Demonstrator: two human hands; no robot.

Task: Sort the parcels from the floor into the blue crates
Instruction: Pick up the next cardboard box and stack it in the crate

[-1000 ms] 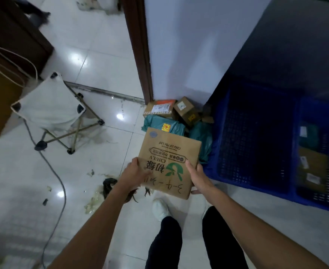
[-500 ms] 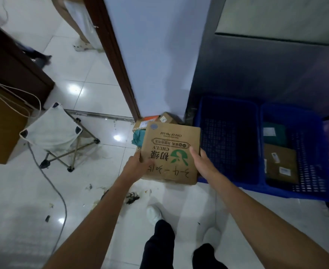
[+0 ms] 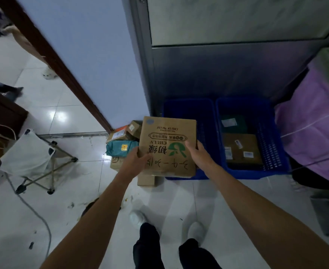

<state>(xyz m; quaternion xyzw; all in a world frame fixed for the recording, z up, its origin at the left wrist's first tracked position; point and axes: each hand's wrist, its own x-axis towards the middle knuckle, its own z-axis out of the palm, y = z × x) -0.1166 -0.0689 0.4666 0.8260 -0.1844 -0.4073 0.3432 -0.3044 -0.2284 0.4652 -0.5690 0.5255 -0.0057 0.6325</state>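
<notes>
Flat brown cardboard box with green logo (image 3: 167,146) held in air at near-left rim of left blue perforated plastic crate (image 3: 208,117). Left hand (image 3: 135,162) and right hand (image 3: 199,155) grip opposite side edges, fingers curled. Right blue crate (image 3: 270,144) holds brown cardboard parcel (image 3: 241,149). Glossy white tile floor (image 3: 179,199) open below.

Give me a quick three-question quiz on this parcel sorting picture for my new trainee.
1. True or false: only one hand holds the cardboard box.
2. Which blue crate shows parcels inside? A left, B right, C neither.
3. What colour is the soft bag in the floor pile to the left of the box?

Key
1. False: the left hand and the right hand both grip it.
2. B: the right crate.
3. Green.
</notes>
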